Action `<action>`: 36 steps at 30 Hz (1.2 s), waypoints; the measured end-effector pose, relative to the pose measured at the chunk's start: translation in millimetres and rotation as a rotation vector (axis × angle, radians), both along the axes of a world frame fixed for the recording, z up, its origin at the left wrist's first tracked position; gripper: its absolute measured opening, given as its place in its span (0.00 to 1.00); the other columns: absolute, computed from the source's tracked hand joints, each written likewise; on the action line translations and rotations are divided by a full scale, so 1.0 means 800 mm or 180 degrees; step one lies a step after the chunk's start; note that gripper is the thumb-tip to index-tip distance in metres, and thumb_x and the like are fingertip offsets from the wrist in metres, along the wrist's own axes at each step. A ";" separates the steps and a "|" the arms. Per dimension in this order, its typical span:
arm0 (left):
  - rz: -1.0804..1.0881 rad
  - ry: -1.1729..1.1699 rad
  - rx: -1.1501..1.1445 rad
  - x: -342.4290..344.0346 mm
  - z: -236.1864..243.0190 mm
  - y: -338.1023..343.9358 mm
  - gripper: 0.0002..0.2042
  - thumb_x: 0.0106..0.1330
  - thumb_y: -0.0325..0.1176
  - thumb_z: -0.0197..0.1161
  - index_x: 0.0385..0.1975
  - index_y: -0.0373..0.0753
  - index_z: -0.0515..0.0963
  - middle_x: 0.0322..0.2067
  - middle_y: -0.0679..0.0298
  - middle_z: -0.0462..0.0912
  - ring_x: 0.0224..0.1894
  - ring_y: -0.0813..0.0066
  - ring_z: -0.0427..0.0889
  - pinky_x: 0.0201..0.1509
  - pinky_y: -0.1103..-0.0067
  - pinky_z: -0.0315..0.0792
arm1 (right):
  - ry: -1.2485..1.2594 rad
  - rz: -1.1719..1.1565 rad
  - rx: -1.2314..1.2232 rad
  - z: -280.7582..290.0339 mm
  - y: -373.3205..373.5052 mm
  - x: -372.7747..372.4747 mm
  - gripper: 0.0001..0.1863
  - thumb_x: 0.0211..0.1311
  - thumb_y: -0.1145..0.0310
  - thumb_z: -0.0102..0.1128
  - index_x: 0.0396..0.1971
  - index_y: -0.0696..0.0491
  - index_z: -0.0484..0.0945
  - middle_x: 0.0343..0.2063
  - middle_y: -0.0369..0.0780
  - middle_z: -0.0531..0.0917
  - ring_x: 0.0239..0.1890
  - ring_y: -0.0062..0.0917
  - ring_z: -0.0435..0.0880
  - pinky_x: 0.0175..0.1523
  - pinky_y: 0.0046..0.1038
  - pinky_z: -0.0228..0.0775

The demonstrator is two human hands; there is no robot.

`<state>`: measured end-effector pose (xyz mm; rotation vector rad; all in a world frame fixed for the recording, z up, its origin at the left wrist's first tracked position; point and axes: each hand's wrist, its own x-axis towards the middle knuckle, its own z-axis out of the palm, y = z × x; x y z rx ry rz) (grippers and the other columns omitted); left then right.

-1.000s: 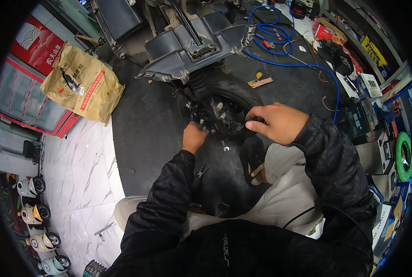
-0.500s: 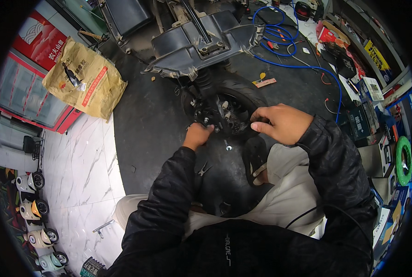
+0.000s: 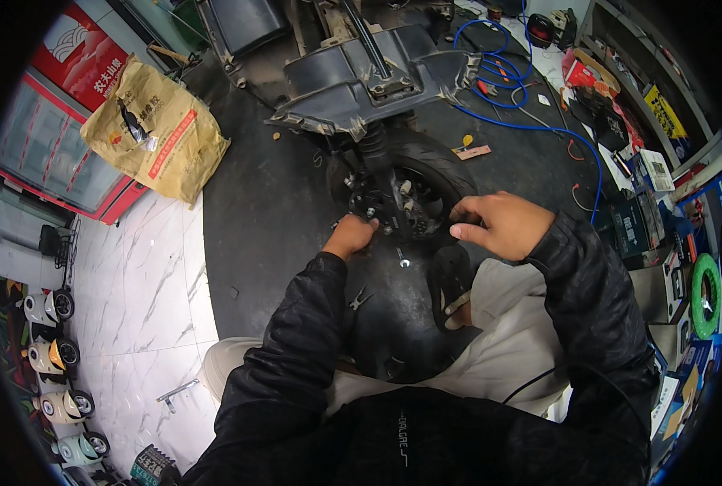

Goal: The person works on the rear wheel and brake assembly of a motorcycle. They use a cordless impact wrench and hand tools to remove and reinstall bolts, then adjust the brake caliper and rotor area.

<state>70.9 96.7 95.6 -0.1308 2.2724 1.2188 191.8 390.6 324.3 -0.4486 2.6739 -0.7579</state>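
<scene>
1. Scooter wheel (image 3: 425,190) sits centre frame, under the stripped grey scooter body (image 3: 369,81) at top centre.
2. Left hand (image 3: 351,235) is curled at the wheel hub's left side; grip closed on hub hardware, exact part can't be told.
3. Right hand (image 3: 502,223) rests on the tyre's right edge, fingers curled narrow against it.
4. Small wrench (image 3: 402,259) lies on the dark floor just below the hub; pliers (image 3: 359,300) lower down, by the left sleeve.
5. Person's sandal (image 3: 450,287) is close under the wheel.
6. Yellow sack (image 3: 157,134) upper left; blue hose (image 3: 523,97) upper right; toy scooters (image 3: 53,356) lower left.
</scene>
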 end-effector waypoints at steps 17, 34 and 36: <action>0.0184 -0.0473 0.0314 -0.008 -0.024 0.000 0.15 0.76 0.36 0.64 0.38 0.26 0.84 0.35 0.49 0.88 0.33 0.58 0.89 0.38 0.63 0.85 | -0.0065 0.0035 0.0070 0.000 -0.015 -0.008 0.24 0.77 0.51 0.63 0.54 0.59 0.83 0.37 0.49 0.90 0.43 0.44 0.90 0.50 0.41 0.80; 0.0245 -0.0149 0.0284 0.003 -0.021 0.000 0.19 0.65 0.42 0.74 0.31 0.26 0.86 0.30 0.45 0.90 0.41 0.42 0.90 0.50 0.60 0.83 | -0.0370 0.0093 0.0220 -0.015 -0.041 -0.023 0.24 0.76 0.51 0.64 0.55 0.59 0.83 0.36 0.49 0.91 0.42 0.44 0.91 0.49 0.39 0.81; 0.0095 0.0405 0.0094 0.000 -0.029 0.000 0.18 0.65 0.41 0.74 0.30 0.26 0.86 0.27 0.46 0.89 0.39 0.43 0.91 0.50 0.60 0.83 | -0.0358 0.0100 0.0307 -0.019 -0.043 -0.023 0.25 0.76 0.51 0.64 0.55 0.59 0.83 0.36 0.50 0.91 0.42 0.44 0.91 0.49 0.39 0.81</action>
